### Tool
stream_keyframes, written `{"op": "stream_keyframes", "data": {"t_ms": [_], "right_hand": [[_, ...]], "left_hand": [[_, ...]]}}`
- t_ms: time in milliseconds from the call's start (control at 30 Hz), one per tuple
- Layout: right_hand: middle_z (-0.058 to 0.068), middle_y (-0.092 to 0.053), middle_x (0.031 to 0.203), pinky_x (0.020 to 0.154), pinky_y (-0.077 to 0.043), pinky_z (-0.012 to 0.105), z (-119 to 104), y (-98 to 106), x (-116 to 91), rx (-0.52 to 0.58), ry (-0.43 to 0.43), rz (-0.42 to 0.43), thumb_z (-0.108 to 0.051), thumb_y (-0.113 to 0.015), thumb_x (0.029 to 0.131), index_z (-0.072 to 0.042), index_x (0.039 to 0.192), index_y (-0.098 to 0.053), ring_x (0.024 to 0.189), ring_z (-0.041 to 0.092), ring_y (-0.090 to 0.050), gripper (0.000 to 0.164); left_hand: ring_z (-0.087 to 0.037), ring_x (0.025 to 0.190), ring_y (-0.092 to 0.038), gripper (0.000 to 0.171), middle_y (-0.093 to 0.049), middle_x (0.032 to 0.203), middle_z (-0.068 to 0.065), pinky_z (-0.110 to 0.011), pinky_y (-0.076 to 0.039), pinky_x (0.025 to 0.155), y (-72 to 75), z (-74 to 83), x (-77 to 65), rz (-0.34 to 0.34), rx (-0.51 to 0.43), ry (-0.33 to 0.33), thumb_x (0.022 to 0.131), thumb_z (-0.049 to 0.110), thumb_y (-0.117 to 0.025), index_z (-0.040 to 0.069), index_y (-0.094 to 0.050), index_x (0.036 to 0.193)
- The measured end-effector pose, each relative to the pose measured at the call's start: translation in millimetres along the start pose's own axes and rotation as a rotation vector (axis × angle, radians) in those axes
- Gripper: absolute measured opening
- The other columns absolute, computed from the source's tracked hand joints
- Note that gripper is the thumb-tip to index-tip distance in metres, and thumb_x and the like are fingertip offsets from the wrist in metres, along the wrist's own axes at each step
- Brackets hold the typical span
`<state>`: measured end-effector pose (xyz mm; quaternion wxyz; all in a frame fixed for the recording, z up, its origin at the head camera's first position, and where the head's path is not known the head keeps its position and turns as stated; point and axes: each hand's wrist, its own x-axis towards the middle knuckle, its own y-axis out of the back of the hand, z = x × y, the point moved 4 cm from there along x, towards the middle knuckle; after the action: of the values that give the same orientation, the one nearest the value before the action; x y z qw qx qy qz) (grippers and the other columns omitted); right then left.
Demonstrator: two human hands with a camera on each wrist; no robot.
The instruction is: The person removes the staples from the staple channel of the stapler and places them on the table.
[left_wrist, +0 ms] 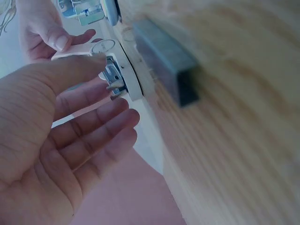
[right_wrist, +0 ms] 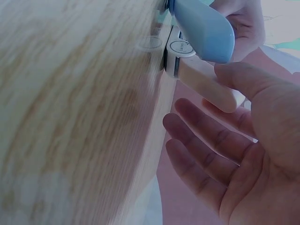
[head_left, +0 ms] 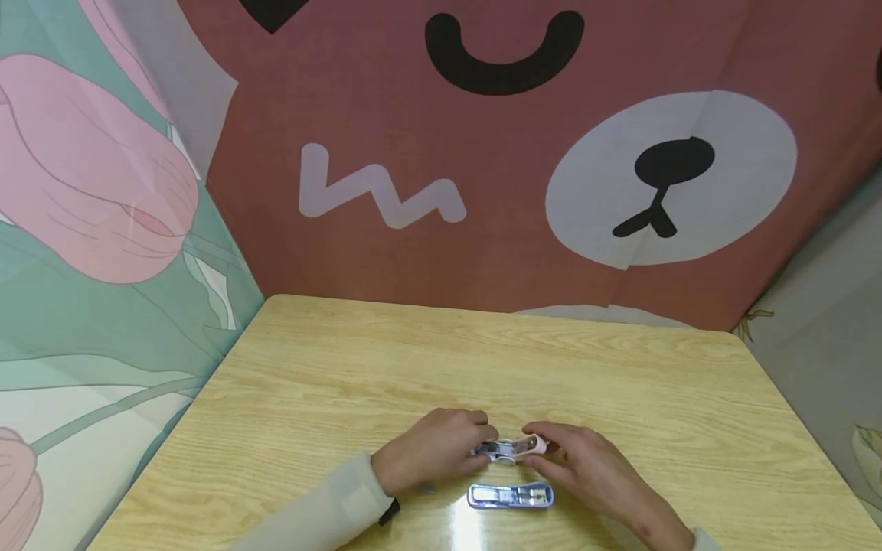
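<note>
A small pink-and-white stapler [head_left: 506, 450] lies folded wide open on the table between my two hands. My left hand [head_left: 444, 444] pinches its metal-lined end between thumb and forefinger; the other fingers spread loosely below in the left wrist view. At the opposite end, my right hand [head_left: 592, 463] holds the pink arm [right_wrist: 206, 84] between thumb and forefinger, remaining fingers relaxed. Nearer to me lies a blue stapler [head_left: 510, 496], also opened out flat, its end looming large in the right wrist view. A grey strip of staples [left_wrist: 161, 61] sits on the table by my left wrist.
The wood-grain table [head_left: 331, 360] reaches back to a reddish cloth backdrop [head_left: 386, 260] with a bear face. A floral cloth [head_left: 103, 321] hangs on the left side. Light glares off the tabletop in front of the blue stapler.
</note>
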<state>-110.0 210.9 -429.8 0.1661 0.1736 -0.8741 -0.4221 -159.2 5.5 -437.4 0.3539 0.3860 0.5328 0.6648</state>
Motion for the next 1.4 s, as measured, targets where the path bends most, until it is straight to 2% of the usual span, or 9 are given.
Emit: {"op": "stream_keyframes", "data": {"t_ms": [100, 233, 400, 600, 833, 933, 1067, 1233, 1400], "right_hand": [[-0.021, -0.068, 0.098, 0.068, -0.055, 0.029, 0.5, -0.3, -0.7, 0.005, -0.005, -0.005, -0.038, -0.069, 0.100, -0.012, 0.128, -0.069, 0.084, 0.000, -0.064, 0.039], [-0.021, -0.068, 0.099, 0.068, -0.055, 0.029, 1.0, -0.6, -1.3, 0.008, -0.017, -0.010, -0.039, -0.069, 0.100, -0.013, 0.129, -0.068, 0.084, 0.000, -0.064, 0.039], [-0.019, -0.069, 0.100, 0.067, -0.055, 0.028, 0.9, 0.0, -1.7, 0.020, -0.001, -0.008, -0.038, -0.069, 0.100, -0.012, 0.129, -0.068, 0.084, 0.000, -0.065, 0.039], [-0.018, -0.070, 0.101, 0.067, -0.056, 0.027, 0.9, -0.4, -1.6, 0.034, 0.011, -0.018, -0.034, -0.069, 0.100, -0.009, 0.129, -0.068, 0.084, 0.001, -0.065, 0.038], [-0.018, -0.069, 0.098, 0.068, -0.055, 0.027, 1.8, -0.7, -0.3, 0.002, -0.029, -0.028, -0.027, -0.072, 0.098, -0.012, 0.124, -0.070, 0.082, 0.000, -0.064, 0.030], [-0.019, -0.069, 0.096, 0.068, -0.055, 0.028, 1.7, -0.7, -0.2, -0.014, -0.033, -0.026, -0.024, -0.073, 0.097, -0.013, 0.123, -0.071, 0.080, 0.000, -0.063, 0.028], [-0.019, -0.068, 0.095, 0.068, -0.055, 0.029, 1.7, -0.6, -0.7, -0.023, -0.035, -0.024, -0.022, -0.074, 0.097, -0.013, 0.122, -0.071, 0.079, -0.001, -0.062, 0.027], [-0.020, -0.068, 0.094, 0.067, -0.055, 0.029, 1.9, -0.4, -1.8, -0.021, -0.030, -0.022, -0.024, -0.074, 0.097, -0.015, 0.121, -0.072, 0.079, -0.001, -0.063, 0.026], [-0.022, -0.067, 0.094, 0.067, -0.054, 0.029, 2.3, 0.0, -1.7, -0.009, -0.032, -0.026, -0.029, -0.072, 0.098, -0.018, 0.119, -0.072, 0.080, 0.000, -0.063, 0.023]], "left_hand": [[0.004, 0.068, -0.045, 0.007, -0.061, 0.088, 0.013, -0.017, -0.041, 0.059, 0.7, 1.6, 0.5, 0.017, 0.012, -0.013, 0.096, 0.025, -0.072, 0.021, -0.075, 0.101], [0.006, 0.068, -0.045, 0.007, -0.065, 0.089, 0.013, -0.016, -0.042, 0.061, 1.1, 2.3, 0.9, 0.027, -0.022, -0.030, 0.098, 0.024, -0.071, 0.021, -0.076, 0.101], [0.007, 0.065, -0.044, 0.007, -0.068, 0.087, 0.014, -0.013, -0.041, 0.061, 2.6, 4.3, 1.2, 0.056, -0.018, -0.102, 0.099, 0.021, -0.070, 0.022, -0.077, 0.099], [0.006, 0.060, -0.041, 0.010, -0.063, 0.080, 0.016, -0.012, -0.038, 0.057, 3.0, 4.6, -0.4, 0.022, 0.029, -0.149, 0.101, 0.020, -0.068, 0.024, -0.076, 0.095], [0.008, 0.063, -0.046, 0.013, -0.067, 0.082, 0.019, -0.014, -0.042, 0.058, 5.3, 2.1, 0.3, -0.011, 0.054, -0.156, 0.099, 0.019, -0.071, 0.027, -0.078, 0.091], [0.009, 0.061, -0.045, 0.015, -0.067, 0.081, 0.021, -0.015, -0.041, 0.057, 5.3, 0.7, 1.1, -0.033, 0.050, -0.144, 0.098, 0.019, -0.072, 0.028, -0.077, 0.087], [0.009, 0.060, -0.044, 0.014, -0.069, 0.082, 0.020, -0.014, -0.040, 0.056, 5.3, -0.6, 2.3, -0.058, 0.058, -0.140, 0.099, 0.020, -0.072, 0.028, -0.079, 0.090], [0.007, 0.059, -0.042, 0.015, -0.067, 0.078, 0.020, -0.013, -0.038, 0.056, 5.9, -0.8, 2.2, -0.057, 0.056, -0.158, 0.098, 0.020, -0.073, 0.027, -0.076, 0.085], [0.008, 0.057, -0.041, 0.020, -0.060, 0.071, 0.021, -0.014, -0.039, 0.057, 7.3, -1.2, 1.8, -0.038, -0.005, -0.146, 0.099, 0.019, -0.071, 0.026, -0.071, 0.080]]}}
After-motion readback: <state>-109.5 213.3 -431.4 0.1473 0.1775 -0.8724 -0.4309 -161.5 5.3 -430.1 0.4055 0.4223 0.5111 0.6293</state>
